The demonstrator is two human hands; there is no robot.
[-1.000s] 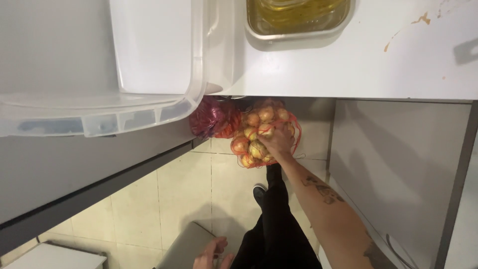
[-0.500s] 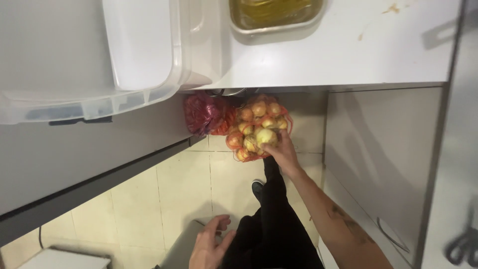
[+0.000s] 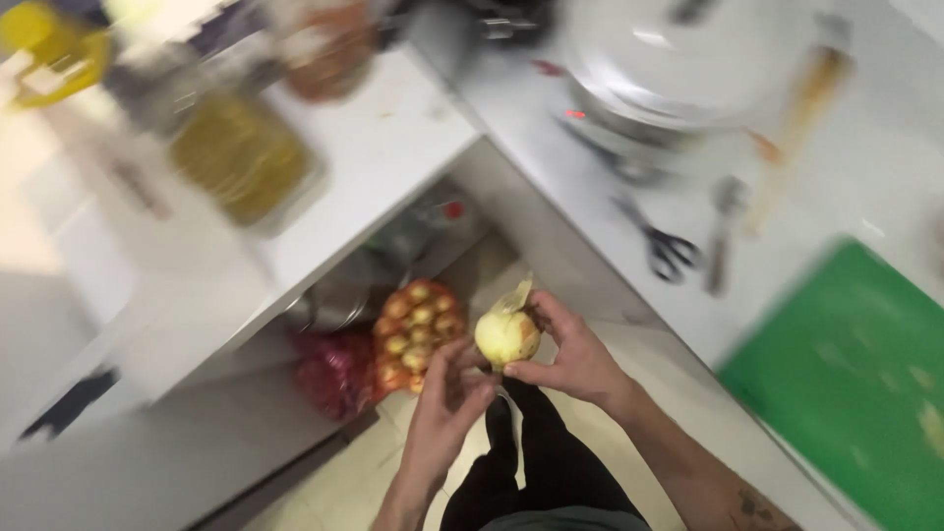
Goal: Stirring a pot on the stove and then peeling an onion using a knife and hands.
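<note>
My right hand grips a pale yellow onion with a loose flap of skin sticking up from it. The fingers of my left hand touch the onion's lower left side. Both hands are held in front of my body, above the floor. Behind them, under the white counter, a red net bag of yellow onions stands beside a red net bag of dark red onions.
The picture is blurred by motion. A white counter carries a container of yellow-green food. On the right worktop lie black scissors, a utensil, a large lidded pot and a green cutting board.
My right hand has taken one onion out of the net bag and lifted it. My left hand has come up to it. The view has swung up and right to the worktop.
</note>
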